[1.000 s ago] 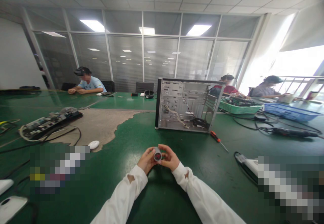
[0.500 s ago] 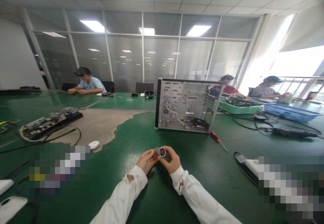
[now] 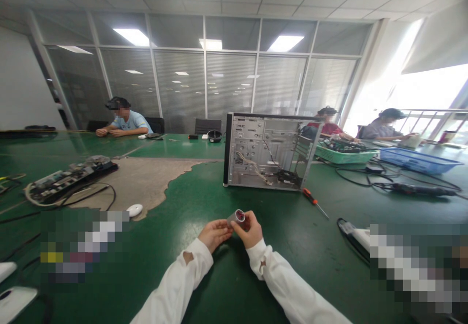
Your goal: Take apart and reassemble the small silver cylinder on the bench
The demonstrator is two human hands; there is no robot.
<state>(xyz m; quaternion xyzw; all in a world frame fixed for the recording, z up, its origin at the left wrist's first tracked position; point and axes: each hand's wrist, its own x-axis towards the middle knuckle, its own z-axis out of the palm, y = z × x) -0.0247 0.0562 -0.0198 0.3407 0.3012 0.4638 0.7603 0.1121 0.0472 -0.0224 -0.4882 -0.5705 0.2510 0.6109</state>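
Observation:
A short grey cylinder (image 3: 234, 218), with a round open-looking end that shows red inside, is held above the green table in front of me. My right hand (image 3: 250, 230) grips it between thumb and fingers from the right. My left hand (image 3: 214, 233) is closed around its lower left end, fingertips touching it. The cylinder is tilted, its red-filled end up and to the right. Exactly what kind of part it is, I cannot tell. Beyond my hands an open computer case (image 3: 270, 151) stands on the table, loose cables and a black part inside.
An orange-handled screwdriver (image 3: 315, 201) lies right of the case. Farther right are a green basket (image 3: 345, 156) of parts, a blue basket (image 3: 417, 160) and black cables. Left are a circuit assembly (image 3: 71, 180) and a white mouse-like object (image 3: 135, 210). Several people sit across the table.
The grey cylinder has shifted slightly up and right and is tilted more, its red-filled end raised. My right hand has turned with it; less of it is covered by my left fingers.

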